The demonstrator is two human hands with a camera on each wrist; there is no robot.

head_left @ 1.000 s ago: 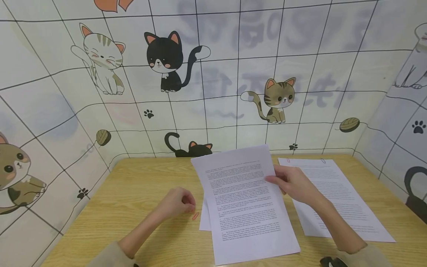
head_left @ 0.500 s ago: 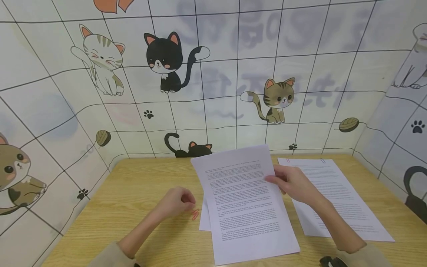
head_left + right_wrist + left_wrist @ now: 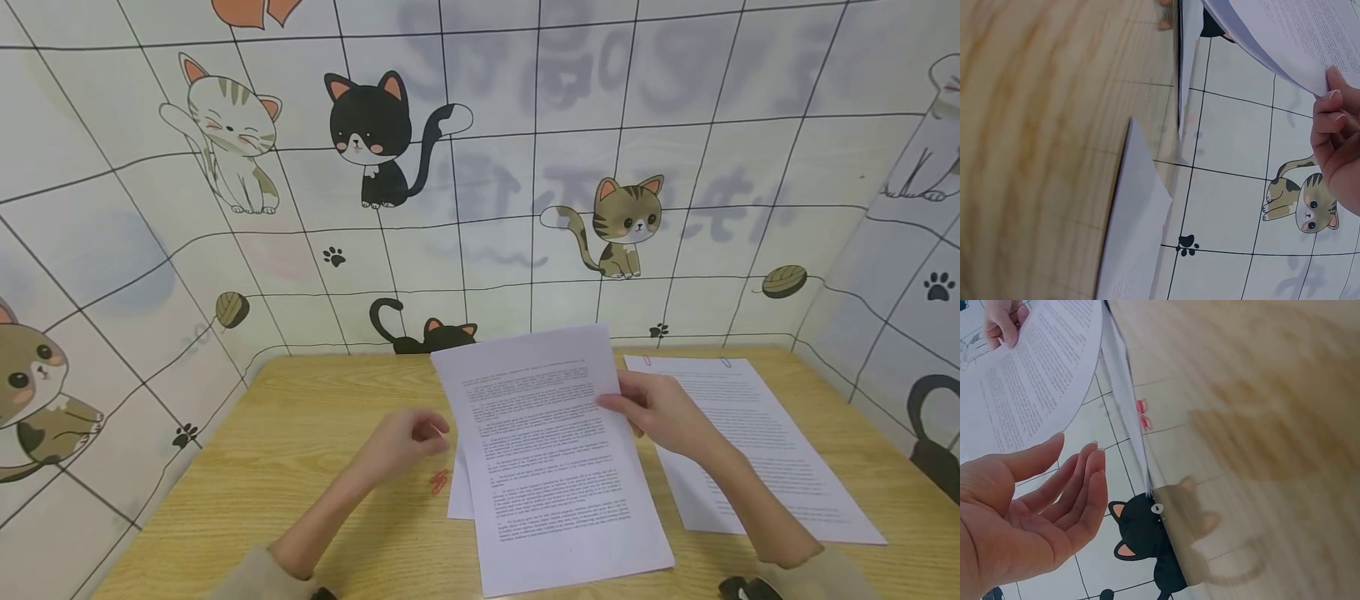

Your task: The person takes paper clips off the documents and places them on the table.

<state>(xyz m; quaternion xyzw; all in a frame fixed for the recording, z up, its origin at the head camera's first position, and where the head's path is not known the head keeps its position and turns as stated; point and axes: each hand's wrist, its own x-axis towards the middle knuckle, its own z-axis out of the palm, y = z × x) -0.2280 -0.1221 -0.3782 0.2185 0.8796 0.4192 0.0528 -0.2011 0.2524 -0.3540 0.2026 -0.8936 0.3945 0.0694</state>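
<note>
My right hand (image 3: 656,412) pinches the right edge of some printed sheets (image 3: 547,467), thumb in front, and holds them raised. The right wrist view shows the same pinch on the lifted sheets (image 3: 1297,44), with layered edges. Beneath them, another white sheet (image 3: 460,492) lies on the table, mostly hidden. My left hand (image 3: 408,442) hovers just left of the sheets, fingers loosely bent. In the left wrist view a gap shows between that hand's (image 3: 1041,506) thumb and fingers, with nothing visible in it. Several red paper clips (image 3: 438,482) lie together on the wood below it.
A second printed document (image 3: 750,450) lies at the right of the wooden table (image 3: 322,400), with two paper clips along its top edge, one a red clip (image 3: 648,361). A wall covering (image 3: 495,275) with a grid and cartoon cats encloses the back and sides.
Where one red clip showed beside my left hand a second ago, several show now. My left hand has lifted away from them, up and slightly right. The right hand stays nearly still.
</note>
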